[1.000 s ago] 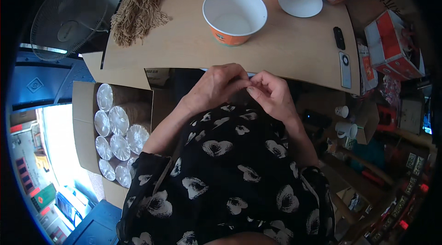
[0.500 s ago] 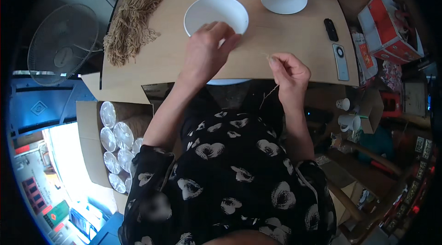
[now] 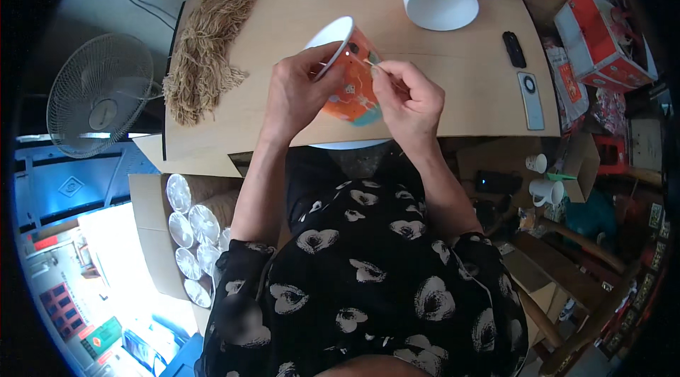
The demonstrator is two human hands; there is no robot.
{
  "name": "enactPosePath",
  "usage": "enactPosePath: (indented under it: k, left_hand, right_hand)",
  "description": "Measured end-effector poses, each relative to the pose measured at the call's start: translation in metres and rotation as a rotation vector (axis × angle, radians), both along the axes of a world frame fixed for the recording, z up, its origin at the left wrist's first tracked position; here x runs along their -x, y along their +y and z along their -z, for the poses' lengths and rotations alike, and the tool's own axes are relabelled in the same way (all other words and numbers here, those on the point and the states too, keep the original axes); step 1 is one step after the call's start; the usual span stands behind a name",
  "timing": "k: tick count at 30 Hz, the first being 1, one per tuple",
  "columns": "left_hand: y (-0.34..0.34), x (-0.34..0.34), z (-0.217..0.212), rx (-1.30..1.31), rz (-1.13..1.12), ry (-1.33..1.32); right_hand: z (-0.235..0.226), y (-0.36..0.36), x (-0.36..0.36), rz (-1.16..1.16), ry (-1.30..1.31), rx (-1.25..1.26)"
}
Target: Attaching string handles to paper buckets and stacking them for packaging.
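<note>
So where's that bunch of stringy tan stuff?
The bundle of tan strings lies at the left end of the cardboard tabletop in the head view, left of the left hand, beside the fan.

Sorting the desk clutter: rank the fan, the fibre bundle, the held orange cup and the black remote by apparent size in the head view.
1. fan
2. fibre bundle, close to the fan, unsure
3. orange cup, held in both hands, nearer the camera
4. black remote

We list: an orange-and-white carton [image 3: 598, 37] well right of our right hand [image 3: 407, 97]; a slim grey phone, screen [image 3: 530, 99] up, nearer that hand; a brown cardboard box [image 3: 152, 225] below our left hand [image 3: 297, 90].
</note>
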State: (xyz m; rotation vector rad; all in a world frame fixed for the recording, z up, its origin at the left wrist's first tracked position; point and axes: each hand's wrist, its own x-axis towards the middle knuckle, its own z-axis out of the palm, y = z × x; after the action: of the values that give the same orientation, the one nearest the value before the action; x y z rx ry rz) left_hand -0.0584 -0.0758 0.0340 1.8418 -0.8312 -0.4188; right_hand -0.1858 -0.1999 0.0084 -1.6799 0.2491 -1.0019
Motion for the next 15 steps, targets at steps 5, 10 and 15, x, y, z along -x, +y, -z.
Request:
enactPosePath:
  k: [5,10,15]
  left_hand:
    - [0.014,-0.004,0.01,0.199,-0.012,0.161]
    - [0.022,-0.005,0.011,0.189,-0.027,0.065]
    - [0.022,-0.001,0.001,0.117,0.001,0.052]
  right_hand:
    - [0.004,0.01,-0.018,-0.061,0.033,0.057]
    - [0.006,0.015,-0.023,-0.058,0.04,0.062]
    - [0.008,0.013,-0.026,-0.047,0.051,0.066]
